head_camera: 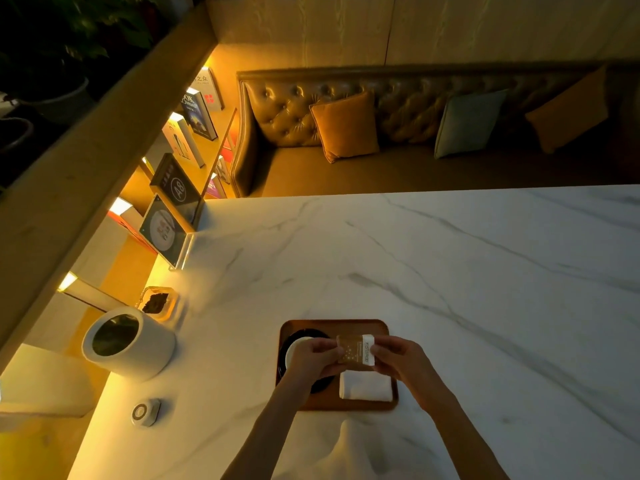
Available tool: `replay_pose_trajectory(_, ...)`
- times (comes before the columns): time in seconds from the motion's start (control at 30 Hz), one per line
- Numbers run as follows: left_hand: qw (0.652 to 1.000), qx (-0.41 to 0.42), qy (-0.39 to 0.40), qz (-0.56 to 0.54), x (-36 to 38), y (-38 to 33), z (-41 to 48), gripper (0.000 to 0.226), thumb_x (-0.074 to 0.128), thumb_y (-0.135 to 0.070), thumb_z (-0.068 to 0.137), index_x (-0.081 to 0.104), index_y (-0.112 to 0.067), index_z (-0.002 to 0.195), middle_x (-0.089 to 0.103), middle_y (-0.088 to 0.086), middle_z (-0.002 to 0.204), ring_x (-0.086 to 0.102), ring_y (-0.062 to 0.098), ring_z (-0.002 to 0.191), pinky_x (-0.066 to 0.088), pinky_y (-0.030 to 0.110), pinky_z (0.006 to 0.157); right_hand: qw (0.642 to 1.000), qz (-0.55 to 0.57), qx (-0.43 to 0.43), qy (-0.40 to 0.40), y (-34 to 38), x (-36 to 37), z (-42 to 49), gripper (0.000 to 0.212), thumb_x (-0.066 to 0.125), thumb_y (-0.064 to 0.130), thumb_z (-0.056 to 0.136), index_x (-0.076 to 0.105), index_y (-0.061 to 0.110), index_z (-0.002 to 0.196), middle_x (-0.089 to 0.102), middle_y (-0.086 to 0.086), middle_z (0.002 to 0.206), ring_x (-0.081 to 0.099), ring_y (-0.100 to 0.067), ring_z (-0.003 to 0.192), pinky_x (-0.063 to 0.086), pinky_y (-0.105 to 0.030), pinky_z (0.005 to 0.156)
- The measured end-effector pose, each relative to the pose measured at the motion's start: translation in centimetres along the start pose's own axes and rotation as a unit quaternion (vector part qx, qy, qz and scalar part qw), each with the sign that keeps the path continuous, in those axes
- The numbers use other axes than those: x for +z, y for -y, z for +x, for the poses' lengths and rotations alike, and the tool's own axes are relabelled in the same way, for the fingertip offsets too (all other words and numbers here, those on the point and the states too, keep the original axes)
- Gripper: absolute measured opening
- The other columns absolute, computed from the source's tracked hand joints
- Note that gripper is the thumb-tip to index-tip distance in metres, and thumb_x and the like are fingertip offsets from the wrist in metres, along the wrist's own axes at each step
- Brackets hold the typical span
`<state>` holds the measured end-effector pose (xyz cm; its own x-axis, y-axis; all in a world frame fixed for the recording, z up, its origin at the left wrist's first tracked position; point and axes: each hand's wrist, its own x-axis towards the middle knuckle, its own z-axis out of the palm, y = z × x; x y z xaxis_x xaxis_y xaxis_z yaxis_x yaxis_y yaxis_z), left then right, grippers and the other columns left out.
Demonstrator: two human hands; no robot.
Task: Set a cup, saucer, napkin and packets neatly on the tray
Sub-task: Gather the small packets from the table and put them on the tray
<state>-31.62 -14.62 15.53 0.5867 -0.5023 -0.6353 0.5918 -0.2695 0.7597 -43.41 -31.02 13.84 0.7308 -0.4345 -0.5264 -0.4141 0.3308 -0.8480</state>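
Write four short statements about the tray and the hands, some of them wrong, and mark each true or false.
1. The left hand and the right hand both pinch one packet above the tray. True.
2. The napkin lies on the marble table, off the tray. False: the folded white napkin lies on the tray, at its near right corner.
3. The cup sits on the dark saucer on the tray's left side. True.
4. The white container stands on the tray. False: it stands on the table, left of the tray and apart from it.
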Motion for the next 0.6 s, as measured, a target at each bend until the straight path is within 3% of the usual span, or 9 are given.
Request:
replay_pose_trajectory(0.13,0.999,-0.026,-0.012,0.017,0.8,1.8,1.0,0.023,0.068,-0.005,0.087,0.066,-0.003,0.110,0.071,0.016,0.108,0.073,0.024,0.095,0.061,0.028,0.077,0.999,-0.021,0.034,-0.029,-1.8,-1.0,0.4,0.019,0.069,0.013,0.085,0.071,0.021,0.102,0.075,-0.006,0.094,0.073,-0.020,0.087,0.059,-0.025,0.071)
replay_pose_trajectory(0.4,0.997,-0.030,-0.036,0.059,3.1,3.2,3.6,0.018,0.066,-0.002,0.087,0.064,-0.003,0.105,0.070,0.016,0.101,0.072,0.027,0.093,0.062,0.034,0.081,0.993,-0.070,0.054,-0.072,-3.8,-2.6,2.6,0.019,0.064,0.017,0.090,0.070,0.010,0.106,0.074,-0.007,0.087,0.072,-0.018,0.079,0.060,-0.025,0.068)
replay_pose_trajectory(0.6,0.992,-0.045,-0.065,0.098,4.6,3.5,7.3,0.020,0.069,-0.004,0.085,0.065,-0.002,0.105,0.069,0.015,0.099,0.071,0.025,0.090,0.061,0.026,0.069,0.983,-0.142,0.067,-0.093,-4.5,-3.5,6.2,0.031,0.067,0.009,0.086,0.065,0.002,0.116,0.071,-0.015,0.103,0.071,-0.024,0.087,0.060,-0.035,0.080)
